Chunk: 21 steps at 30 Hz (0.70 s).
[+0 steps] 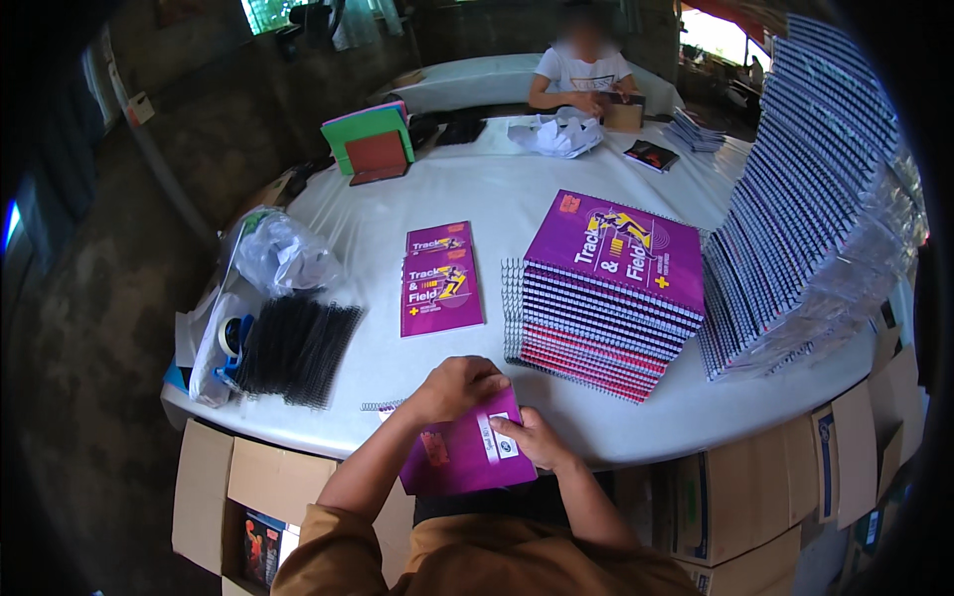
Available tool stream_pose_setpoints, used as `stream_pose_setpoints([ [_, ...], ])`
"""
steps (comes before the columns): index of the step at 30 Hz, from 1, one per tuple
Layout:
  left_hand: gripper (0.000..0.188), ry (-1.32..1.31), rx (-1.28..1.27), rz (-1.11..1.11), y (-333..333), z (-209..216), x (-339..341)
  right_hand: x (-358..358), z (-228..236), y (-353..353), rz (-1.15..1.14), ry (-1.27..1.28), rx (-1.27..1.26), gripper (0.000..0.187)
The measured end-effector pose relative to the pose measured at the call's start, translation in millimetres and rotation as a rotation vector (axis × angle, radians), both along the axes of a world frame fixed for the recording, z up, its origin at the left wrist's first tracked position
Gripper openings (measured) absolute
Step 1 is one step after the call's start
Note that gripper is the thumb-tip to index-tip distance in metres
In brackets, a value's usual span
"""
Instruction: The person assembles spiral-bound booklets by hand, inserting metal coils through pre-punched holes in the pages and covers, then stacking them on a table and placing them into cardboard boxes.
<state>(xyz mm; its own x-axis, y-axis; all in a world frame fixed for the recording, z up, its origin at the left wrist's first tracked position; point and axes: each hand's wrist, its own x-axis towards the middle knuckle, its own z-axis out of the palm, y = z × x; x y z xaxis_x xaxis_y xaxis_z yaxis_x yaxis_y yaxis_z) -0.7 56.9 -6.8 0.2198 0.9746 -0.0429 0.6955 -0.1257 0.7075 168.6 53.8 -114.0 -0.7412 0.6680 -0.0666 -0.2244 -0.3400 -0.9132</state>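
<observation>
A purple notebook (462,459) is tilted in front of me at the table's near edge, a white label on its cover. My right hand (534,438) grips its right edge, thumb on the cover. Closed at its top edge is my left hand (459,389); its curled fingers hide whether they also pinch a wire end. Just left of that wrist, a short piece of spiral wire (380,405) shows, partly covered by the arm. Beyond my hands lie two overlapping purple notebooks (442,293). To their right rises a stack of purple spiral-bound notebooks (611,298).
A tall leaning stack of spiral notebooks (795,209) fills the right side. Black spiral coils (298,348), a tape dispenser (231,350) and plastic bags (283,253) lie at left. Open cardboard boxes (740,487) stand below the table. Across it sits another person (586,79).
</observation>
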Motion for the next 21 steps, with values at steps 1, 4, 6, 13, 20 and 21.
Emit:
stream_pose_setpoints([
  [1,0.025,0.000,-0.002,0.006,-2,4,4,1,0,0,-0.004,-0.020,0.022,0.022],
  [4,0.022,0.087,0.012,0.035,-5,13,13,4,-3,0,-0.025,-0.012,0.036,0.023],
  [6,0.020,0.145,0.273,-0.010,-6,12,11,5,0,-1,-0.013,-0.010,0.048,0.023],
  [13,0.026,0.169,-0.085,-0.070,-10,44,12,7,7,-4,0.010,-0.025,0.109,0.023],
  [20,0.022,0.266,-0.016,-0.102,-14,33,16,7,1,-5,0.013,-0.003,0.046,0.023],
  [21,0.021,0.259,0.019,-0.109,-14,32,14,8,1,-5,0.028,-0.002,0.062,0.023],
])
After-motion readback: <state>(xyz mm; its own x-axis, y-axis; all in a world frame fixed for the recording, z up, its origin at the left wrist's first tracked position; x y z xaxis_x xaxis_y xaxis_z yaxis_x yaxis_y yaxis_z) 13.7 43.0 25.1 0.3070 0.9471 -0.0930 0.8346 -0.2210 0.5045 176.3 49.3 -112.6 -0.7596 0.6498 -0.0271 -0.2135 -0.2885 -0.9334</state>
